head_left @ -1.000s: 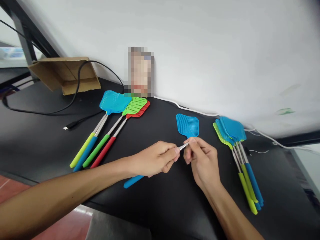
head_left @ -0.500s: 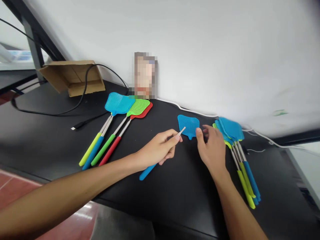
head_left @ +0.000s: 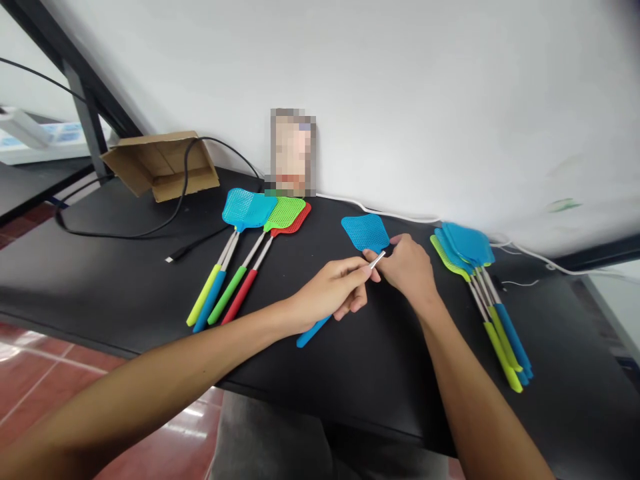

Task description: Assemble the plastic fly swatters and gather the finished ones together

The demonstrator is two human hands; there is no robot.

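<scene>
My left hand (head_left: pixel 347 287) is closed around a blue fly swatter handle (head_left: pixel 314 331), whose metal rod (head_left: pixel 377 259) sticks out past the thumb, pointing up and right. Just beyond it lies a separate blue perforated swatter head (head_left: pixel 365 231). My right hand (head_left: pixel 410 270) pinches this head at its lower neck, which the fingers hide. The rod's tip is close to the right thumb; whether they touch, I cannot tell. To the left rest fly swatters with a light blue head (head_left: pixel 245 209), a green head (head_left: pixel 287 212) and a red head (head_left: pixel 299 220). More swatters (head_left: pixel 467 243) are stacked at the right.
An open cardboard box (head_left: pixel 167 160) and a black cable (head_left: pixel 186 180) are at the back left of the black table (head_left: pixel 150 287). A blurred-out item (head_left: pixel 293 150) leans on the white wall. Along the wall's foot runs a white cable (head_left: pixel 380 215).
My right hand has moved left and closed on the neck of the blue swatter head, which has turned and shifted. The left hand has brought the rod nearer. The camera view has shifted slightly.
</scene>
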